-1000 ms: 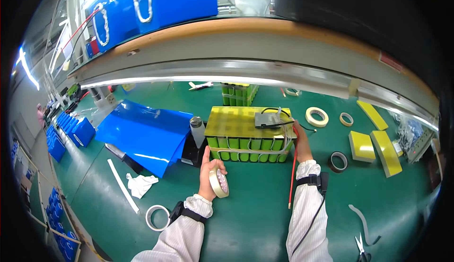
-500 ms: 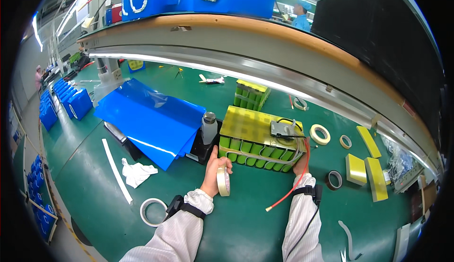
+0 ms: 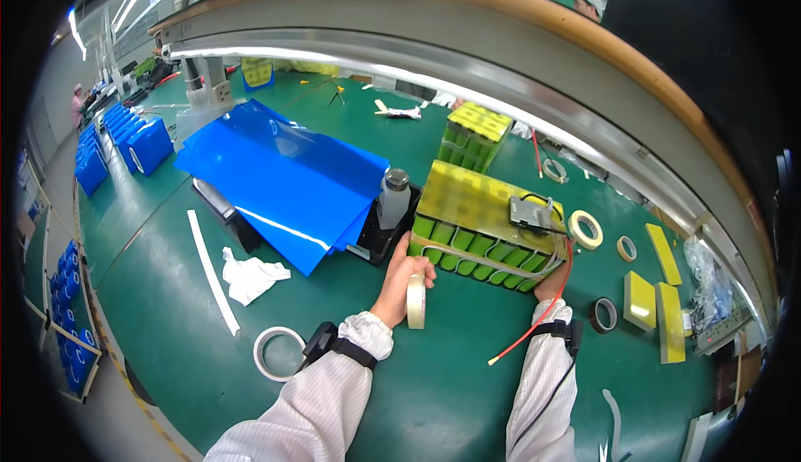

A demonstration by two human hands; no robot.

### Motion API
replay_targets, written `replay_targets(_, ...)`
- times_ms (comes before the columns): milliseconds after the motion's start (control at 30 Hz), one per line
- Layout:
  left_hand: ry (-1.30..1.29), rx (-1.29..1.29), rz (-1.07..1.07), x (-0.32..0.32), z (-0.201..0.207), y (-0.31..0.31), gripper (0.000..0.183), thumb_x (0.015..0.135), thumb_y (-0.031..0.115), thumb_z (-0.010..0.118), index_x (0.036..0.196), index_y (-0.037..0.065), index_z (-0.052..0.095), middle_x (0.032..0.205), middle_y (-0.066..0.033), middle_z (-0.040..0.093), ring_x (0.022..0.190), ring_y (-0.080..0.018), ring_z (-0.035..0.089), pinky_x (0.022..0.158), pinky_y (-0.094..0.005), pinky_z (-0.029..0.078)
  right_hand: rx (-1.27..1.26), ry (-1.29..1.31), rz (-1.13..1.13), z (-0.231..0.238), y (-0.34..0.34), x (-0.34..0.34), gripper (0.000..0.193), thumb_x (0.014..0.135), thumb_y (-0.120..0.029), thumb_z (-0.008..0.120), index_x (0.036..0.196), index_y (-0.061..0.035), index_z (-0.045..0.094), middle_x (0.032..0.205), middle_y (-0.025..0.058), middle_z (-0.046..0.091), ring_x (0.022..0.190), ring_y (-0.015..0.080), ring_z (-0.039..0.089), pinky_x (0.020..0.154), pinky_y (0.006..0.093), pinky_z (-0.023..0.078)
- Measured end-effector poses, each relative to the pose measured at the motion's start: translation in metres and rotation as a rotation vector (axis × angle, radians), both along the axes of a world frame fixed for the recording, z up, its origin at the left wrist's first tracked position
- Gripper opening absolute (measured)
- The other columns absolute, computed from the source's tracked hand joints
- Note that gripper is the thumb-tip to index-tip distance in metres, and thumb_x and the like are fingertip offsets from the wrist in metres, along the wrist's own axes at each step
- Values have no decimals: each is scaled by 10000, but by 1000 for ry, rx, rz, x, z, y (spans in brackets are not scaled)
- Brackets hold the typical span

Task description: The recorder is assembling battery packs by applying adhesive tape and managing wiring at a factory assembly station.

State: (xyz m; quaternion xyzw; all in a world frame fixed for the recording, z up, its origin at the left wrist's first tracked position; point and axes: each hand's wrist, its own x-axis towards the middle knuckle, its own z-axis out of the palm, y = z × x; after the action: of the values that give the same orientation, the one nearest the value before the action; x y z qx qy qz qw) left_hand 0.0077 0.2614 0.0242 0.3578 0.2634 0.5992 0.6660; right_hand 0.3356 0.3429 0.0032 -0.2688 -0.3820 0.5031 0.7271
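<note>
A battery pack [image 3: 488, 220] of green cells with a yellow top sheet stands in front of me. On its right part sit a small grey module [image 3: 534, 212] and a red wire [image 3: 534, 320] that hangs toward me. My left hand [image 3: 396, 287] is at the pack's left end, its fingers closed with a roll of pale tape [image 3: 415, 302] held upright in them. Around the pack's lower right corner curls my right hand [image 3: 551, 282]; the pack and wires hide most of its fingers. Just left of the pack, a bottle [image 3: 394, 199] stands in a black tray [image 3: 380, 249].
Blue sheets [image 3: 284, 178] lie to the left, near a white cloth [image 3: 250, 277] and a tape roll [image 3: 279, 353]. Behind stands a smaller cell pack [image 3: 473, 136]. Rightward are a dark tape roll [image 3: 603, 315] and yellow blocks [image 3: 640, 301]. A shelf [image 3: 467, 53] spans overhead.
My view has tilted down and turned slightly, so the bench sits higher and further right in the picture. Both hands keep their places at the pack's ends.
</note>
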Motion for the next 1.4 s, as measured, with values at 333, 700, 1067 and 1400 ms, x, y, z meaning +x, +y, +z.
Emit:
replay_targets(333, 10, 4, -24, -3, 9, 5, 610, 869, 158, 523, 1426, 70, 292, 797, -78, 562, 696, -151, 554, 654, -299, 466, -101, 122, -13, 9, -16, 0, 522, 1021, -496, 441, 1300, -72, 563, 1275, 76, 620, 1141, 238, 604, 1009, 392, 473)
replay_targets(700, 21, -6, -12, -13, -10, -14, 918, 853, 249, 545, 1549, 39, -17, 733, -113, 564, 678, -211, 560, 651, -324, 488, -80, -77, -83, -4, -89, -24, 643, 1010, -604, 355, 1329, -71, 521, 1240, 72, 608, 1104, 198, 581, 969, 340, 449)
replay_targets(1067, -3, 15, -82, -11, -12, -51, 839, 885, 216, 532, 1557, 66, 51, 729, -102, 571, 680, -209, 561, 656, -338, 485, -242, -339, -491, 5, -133, 8, 274, 1009, -227, 561, 1182, -22, 615, 1083, 65, 654, 940, 127, 586, 797, 248, 445)
replay_targets(1400, -70, 29, -3, -34, -9, -54, 763, 871, 265, 506, 1515, -6, 198, 727, -143, 571, 699, -254, 547, 724, -369, 466, 576, -1383, -264, 254, -326, -117, 127, 733, -69, 708, 842, -11, 680, 725, 94, 637, 613, 265, 583, 599, 358, 454)
